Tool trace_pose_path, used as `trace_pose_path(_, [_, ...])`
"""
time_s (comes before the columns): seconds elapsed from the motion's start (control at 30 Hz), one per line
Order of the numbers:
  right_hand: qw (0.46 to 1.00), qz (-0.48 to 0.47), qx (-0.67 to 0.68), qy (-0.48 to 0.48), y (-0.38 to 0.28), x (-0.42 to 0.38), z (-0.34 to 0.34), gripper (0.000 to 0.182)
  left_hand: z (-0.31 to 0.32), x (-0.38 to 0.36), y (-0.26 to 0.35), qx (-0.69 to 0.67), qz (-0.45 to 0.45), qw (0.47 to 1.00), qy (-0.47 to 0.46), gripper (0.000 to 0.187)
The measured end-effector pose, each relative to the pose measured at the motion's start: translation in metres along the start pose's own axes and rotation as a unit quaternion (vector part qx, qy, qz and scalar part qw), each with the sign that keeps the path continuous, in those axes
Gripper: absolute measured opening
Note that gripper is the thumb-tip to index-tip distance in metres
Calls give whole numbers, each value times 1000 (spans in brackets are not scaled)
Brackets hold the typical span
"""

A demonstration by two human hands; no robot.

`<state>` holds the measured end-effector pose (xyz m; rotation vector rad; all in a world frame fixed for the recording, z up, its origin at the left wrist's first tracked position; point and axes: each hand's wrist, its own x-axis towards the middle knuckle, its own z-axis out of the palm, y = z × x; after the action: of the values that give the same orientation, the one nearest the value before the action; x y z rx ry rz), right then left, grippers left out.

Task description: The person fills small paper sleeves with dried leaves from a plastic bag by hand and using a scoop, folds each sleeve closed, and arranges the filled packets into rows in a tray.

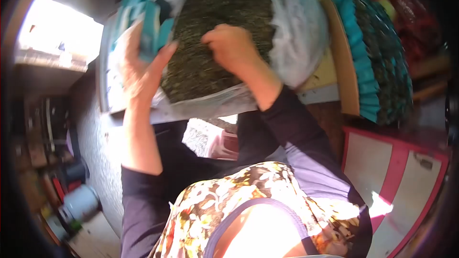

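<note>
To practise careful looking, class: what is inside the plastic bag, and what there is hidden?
Dark, loose bits, perhaps dried leaves, show inside the plastic bag. The right hand covers some of them. Anything beneath the surface is hidden, including the bag's bottom.

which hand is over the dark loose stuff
The right hand, over the dark loose material inside the whitish plastic bag; the left hand holds a teal-and-white bundle.
</note>
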<state>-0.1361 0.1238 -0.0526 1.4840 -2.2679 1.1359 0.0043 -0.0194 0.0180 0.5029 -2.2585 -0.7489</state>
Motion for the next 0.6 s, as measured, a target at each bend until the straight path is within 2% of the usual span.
trace_pose_path(0.03, [1000,9,12,3,0,1,0,13,-3,0,1,-52,-45,998,17,61])
trace_pose_path(0.07, [1000,21,18,8,1,3,-1,15,-3,0,-13,-118,-46,992,28,59])
trace_pose_path(0.13, [998,16,45,38,4,4,-2,15,-6,0,-22,-163,-95,982,8,60])
trace_pose_path(0.2, [995,38,80,44,2,5,-7,18,0,-1,-36,-145,-64,987,37,63])
trace_pose_path(0.23, [995,40,81,44,4,5,-8,21,2,-3,-28,-179,-71,981,25,68])
trace_pose_path(0.27, [996,28,80,42,2,7,-8,21,-2,-3,-23,-137,-59,989,14,68])
trace_pose_path(0.33, [980,116,156,35,2,5,-14,23,-5,-4,-12,-67,-39,997,-8,71])
trace_pose_path(0.6, [946,172,245,122,-1,10,-63,24,-3,-4,-9,-44,-88,992,-79,78])
